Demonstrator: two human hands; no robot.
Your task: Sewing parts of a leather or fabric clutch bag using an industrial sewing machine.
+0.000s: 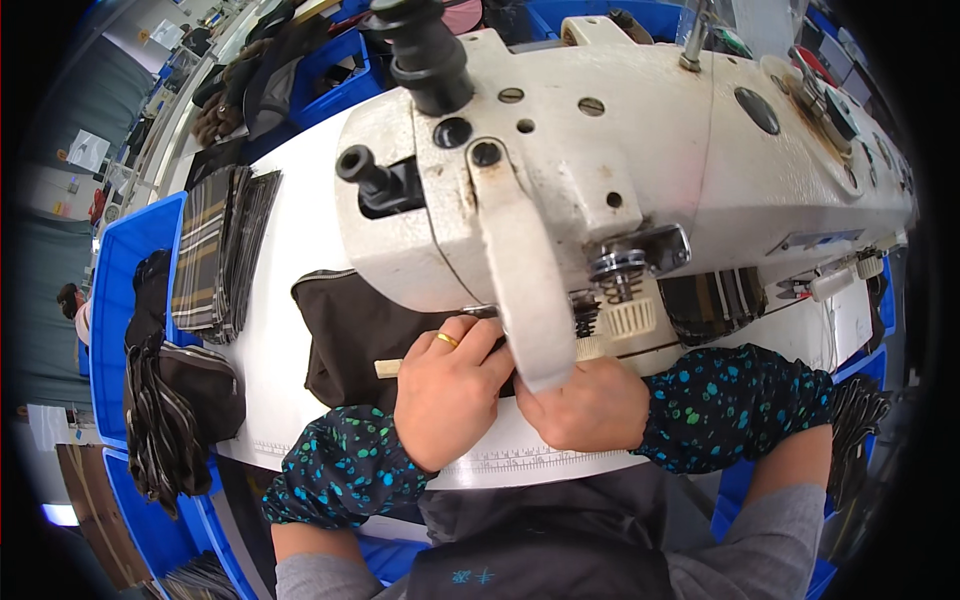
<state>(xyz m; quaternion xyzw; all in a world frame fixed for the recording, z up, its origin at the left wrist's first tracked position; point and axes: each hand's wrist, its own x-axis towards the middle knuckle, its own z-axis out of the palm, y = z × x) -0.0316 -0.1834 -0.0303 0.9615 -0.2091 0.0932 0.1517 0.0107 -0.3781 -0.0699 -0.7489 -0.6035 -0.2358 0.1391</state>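
Note:
A dark brown fabric pouch (350,325) with a zipper along its edge lies under the head of a white sewing machine (400,255). My left hand (447,395), a gold ring on one finger, rests over it with bent fingers gripping the cloth close to the stitching area. From beneath that hand pokes a short beige strip (387,369). My right hand (590,405) is curled at the pouch's right side, its fingertips partly hidden behind the machine's white lever (525,270). Needle and presser foot are also hidden by the machine.
Striped fabric pieces (212,255) are stacked at the left of the white table (290,240); more striped cloth (712,305) lies right of the needle area. Zippered dark pieces (165,400) hang over a blue bin (110,330). A printed ruler (530,458) runs along the front edge.

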